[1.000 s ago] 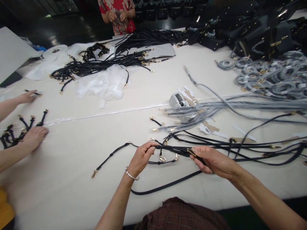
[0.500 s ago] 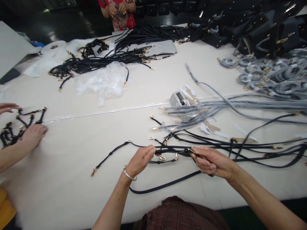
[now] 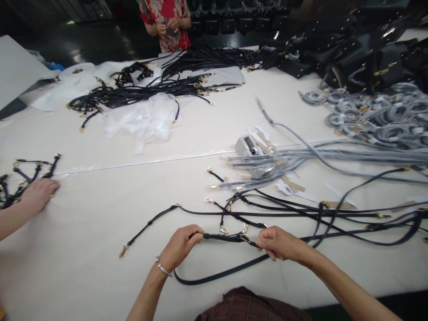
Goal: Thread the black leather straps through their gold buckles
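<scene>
A thin black leather strap (image 3: 230, 238) with gold clasps is stretched between my two hands near the table's front edge. My left hand (image 3: 180, 246), with a silver bangle on its wrist, is closed on the strap's left part. My right hand (image 3: 279, 243) is closed on it by a gold buckle. The strap's free end loops below my hands and runs left to a gold clip (image 3: 123, 250). More black straps (image 3: 317, 214) lie tangled just behind my hands.
A co-worker's hand (image 3: 36, 194) rests on a bunch of black straps (image 3: 20, 176) at the left. A grey tape dispenser (image 3: 247, 146) and grey straps (image 3: 368, 154) lie mid-right. Another person in red (image 3: 165, 22) stands at the far side behind piled black straps (image 3: 150, 87). Black bags (image 3: 351, 53) fill the back right.
My two hands have drawn the strap nearer to me and lower, closing into fists on it. The co-worker's far hand has left the view.
</scene>
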Demonstrator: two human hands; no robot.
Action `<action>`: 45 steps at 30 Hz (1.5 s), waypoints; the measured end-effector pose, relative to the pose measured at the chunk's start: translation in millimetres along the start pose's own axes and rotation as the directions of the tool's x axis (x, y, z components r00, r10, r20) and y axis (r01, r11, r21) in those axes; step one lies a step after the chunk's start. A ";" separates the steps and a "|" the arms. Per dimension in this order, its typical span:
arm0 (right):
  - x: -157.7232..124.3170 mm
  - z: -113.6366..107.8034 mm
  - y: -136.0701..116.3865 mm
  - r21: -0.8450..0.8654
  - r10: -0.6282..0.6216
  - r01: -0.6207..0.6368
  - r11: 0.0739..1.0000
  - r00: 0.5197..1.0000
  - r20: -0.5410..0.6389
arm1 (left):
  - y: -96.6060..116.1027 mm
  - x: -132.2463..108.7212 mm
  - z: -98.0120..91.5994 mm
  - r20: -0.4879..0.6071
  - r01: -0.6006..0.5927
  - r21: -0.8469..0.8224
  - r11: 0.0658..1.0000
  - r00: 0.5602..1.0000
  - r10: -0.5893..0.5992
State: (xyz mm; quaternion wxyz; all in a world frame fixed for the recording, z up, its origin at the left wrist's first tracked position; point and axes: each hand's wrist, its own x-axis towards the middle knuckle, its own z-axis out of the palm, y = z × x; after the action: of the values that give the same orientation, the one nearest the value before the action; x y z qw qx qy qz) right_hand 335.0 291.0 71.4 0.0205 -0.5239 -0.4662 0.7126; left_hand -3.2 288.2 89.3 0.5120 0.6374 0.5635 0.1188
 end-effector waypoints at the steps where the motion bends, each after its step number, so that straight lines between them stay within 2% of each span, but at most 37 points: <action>1: 4.1 0.0 6.2 0.012 -0.007 0.007 1.000 1.000 -0.006 | -4.7 -2.3 0.5 0.004 0.011 -0.013 1.000 1.000 -0.011; 4: 12.8 -2.4 16.0 0.049 -0.040 0.041 0.998 0.999 -0.028 | -13.0 -5.8 4.3 0.002 0.025 -0.031 0.999 1.000 -0.025; 11: 19.5 -11.3 12.3 -0.021 -0.032 0.031 0.999 0.998 -0.045 | -19.3 -3.2 12.3 -0.039 0.038 0.038 0.999 0.999 -0.036; 16: 19.4 -15.3 9.3 0.024 0.005 -0.006 1.000 0.999 0.034 | -19.2 -1.8 11.4 -0.030 0.070 -0.052 0.996 0.997 -0.072; 19: 17.9 -14.5 -8.2 -0.018 0.008 -0.005 1.000 0.993 0.120 | -17.1 -0.8 6.1 -0.038 0.089 -0.163 0.983 0.995 -0.097; 21: 18.9 -10.9 -27.8 -0.005 -0.048 0.049 0.999 0.990 0.136 | -13.9 -1.1 0.1 -0.045 0.091 -0.253 0.963 0.993 -0.105; 24: 25.3 0.2 -63.6 0.070 -0.172 0.167 0.983 0.983 0.072 | -6.6 -6.2 -9.6 -0.086 0.064 -0.396 0.916 0.991 -0.106; 26: 31.9 11.7 -87.9 0.139 -0.235 0.229 0.963 0.971 0.030 | -1.8 -14.4 -13.6 -0.165 0.037 -0.489 0.871 0.977 -0.134; 30: 44.9 42.8 -131.6 0.384 -0.328 0.289 0.877 0.944 0.038 | 3.6 -39.1 -10.8 -0.332 -0.091 -0.658 0.748 0.926 -0.179; 32: 49.6 59.7 -151.3 0.468 -0.372 0.311 0.827 0.927 0.042 | 6.3 -50.1 -7.6 -0.414 -0.167 -0.681 0.713 0.891 -0.187; 34: 52.7 76.2 -170.5 0.481 -0.409 0.339 0.808 0.911 0.046 | 11.3 -58.2 -8.8 -0.541 -0.225 -0.614 0.757 0.818 -0.196; 36: 54.7 93.1 -188.8 0.437 -0.435 0.369 0.820 0.899 0.058 | 19.1 -64.6 -17.6 -0.695 -0.278 -0.453 0.847 0.705 -0.141; 38: 57.0 111.7 -206.3 0.349 -0.460 0.407 0.844 0.884 0.080 | 27.6 -70.5 -34.0 -0.799 -0.317 -0.271 0.909 0.600 -0.029; 39: 59.0 122.1 -215.1 0.302 -0.478 0.432 0.850 0.874 0.094 | 30.9 -73.2 -44.6 -0.816 -0.336 -0.213 0.918 0.578 0.022; 41: 66.2 145.6 -233.6 0.228 -0.515 0.482 0.846 0.849 0.118 | 32.9 -77.9 -69.1 -0.807 -0.372 -0.204 0.905 0.587 0.059; 43: 78.7 173.2 -253.9 0.193 -0.546 0.520 0.832 0.829 0.121 | 26.2 -82.5 -96.4 -0.798 -0.435 -0.298 0.850 0.602 0.029; 45: 96.6 204.5 -275.5 0.177 -0.563 0.541 0.822 0.819 0.113 | 10.4 -88.3 -124.9 -0.820 -0.515 -0.412 0.752 0.569 -0.059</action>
State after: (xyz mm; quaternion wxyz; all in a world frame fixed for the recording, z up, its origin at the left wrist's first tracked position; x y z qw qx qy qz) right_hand 8.4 365.1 193.5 0.2248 -0.3044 -0.5482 0.7459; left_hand -117.8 280.5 190.9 0.3624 0.3848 0.5650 0.6336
